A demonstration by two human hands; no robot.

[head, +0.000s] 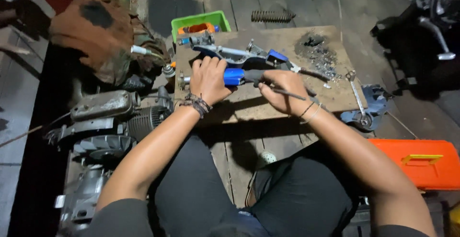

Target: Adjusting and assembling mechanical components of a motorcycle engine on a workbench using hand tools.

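Note:
A blue cylinder-shaped part [234,77] with a metal end lies across a wooden board [335,95] in front of me. My left hand [209,80] is wrapped over its left half, holding it down. My right hand [283,91] grips the dark right end of the part and also pinches a thin metal rod that points right. Behind the hands lies a blue and silver metal assembly [239,55]. Bracelets sit on both wrists.
A green tray [201,20] with small parts stands behind the board, a coil spring [272,15] beyond. A wrench [357,93] and metal debris [321,57] lie on the board's right. An engine [105,122] sits at left, an orange toolbox [417,162] at right.

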